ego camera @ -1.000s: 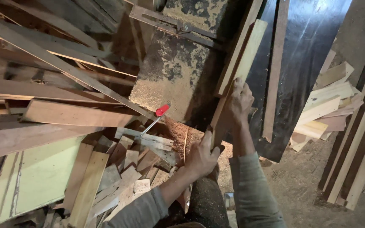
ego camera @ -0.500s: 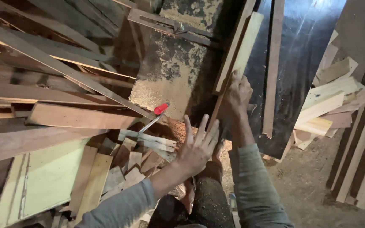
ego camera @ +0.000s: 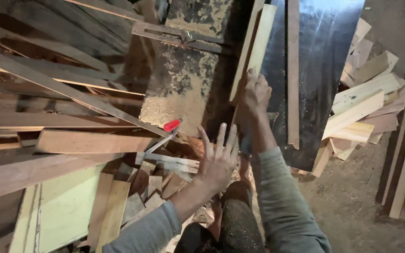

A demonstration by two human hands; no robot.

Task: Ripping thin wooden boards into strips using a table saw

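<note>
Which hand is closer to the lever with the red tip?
The left hand. It hangs open just right of and a little below the red-tipped lever, not touching it. The right hand is farther off, up and to the right, gripping a pale wooden strip.

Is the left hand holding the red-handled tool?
No, the left hand hangs open with spread fingers, apart from the red-handled tool.

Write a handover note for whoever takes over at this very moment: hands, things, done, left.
Right hand: gripping the pale narrow wooden strip that leans upright against the dark glossy panel.
Left hand: open, fingers spread, holding nothing, above the heap of short wood offcuts.
Red-handled metal tool lies on the offcuts, untouched.
Done: strip grasped.
Left: strip not yet lifted away.
</note>
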